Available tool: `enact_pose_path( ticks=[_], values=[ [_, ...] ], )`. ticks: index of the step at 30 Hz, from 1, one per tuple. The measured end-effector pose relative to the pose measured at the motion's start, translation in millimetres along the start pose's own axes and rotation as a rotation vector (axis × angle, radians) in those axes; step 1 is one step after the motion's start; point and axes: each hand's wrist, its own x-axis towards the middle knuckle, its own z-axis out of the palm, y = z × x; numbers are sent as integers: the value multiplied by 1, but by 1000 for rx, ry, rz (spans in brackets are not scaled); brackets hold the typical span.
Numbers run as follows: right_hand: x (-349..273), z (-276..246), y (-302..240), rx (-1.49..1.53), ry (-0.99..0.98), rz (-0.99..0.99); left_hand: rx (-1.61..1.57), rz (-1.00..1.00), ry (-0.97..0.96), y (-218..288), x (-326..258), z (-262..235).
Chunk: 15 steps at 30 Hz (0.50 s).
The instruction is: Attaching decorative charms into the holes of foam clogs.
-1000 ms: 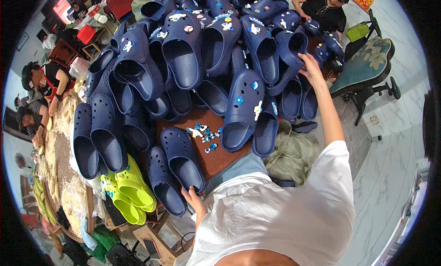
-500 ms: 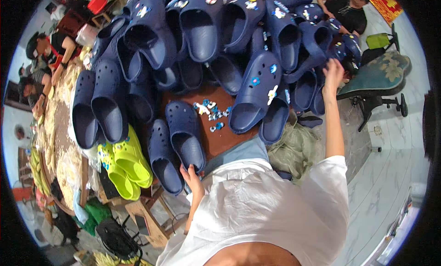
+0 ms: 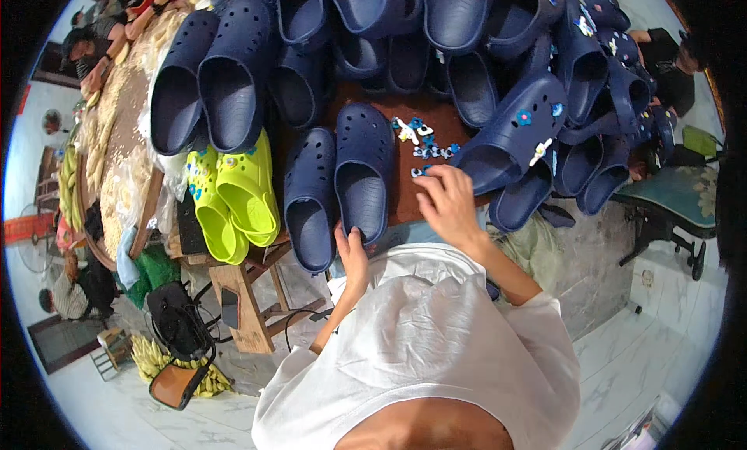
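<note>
navy foam clog [image 3: 362,174], holed, toe pointing away from you; your left hand [image 3: 352,252] grips its heel, right hand [image 3: 447,205] spread open over small charms [image 3: 424,139].

No packages, labels or screens, only a blurred red wall sign [image 3: 15,110] at far left

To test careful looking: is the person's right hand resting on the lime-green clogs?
No, the right hand reaches the small charms; the lime-green clogs lie untouched.

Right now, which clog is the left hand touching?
The left hand touches the right navy clog of the plain pair at the table's near edge, beside the lime-green pair.
</note>
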Motion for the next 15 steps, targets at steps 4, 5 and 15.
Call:
enact_pose_path(
  ticks=[4,5,15],
  values=[
    [-10,19,-2,124,179,117,-39,6,40,5,-5,4],
    [-13,20,-2,105,187,128,-50,0,35,0,-2,2],
    [-52,-9,42,47,578,649,-40,-3,30,-1,-3,3]
  ],
)
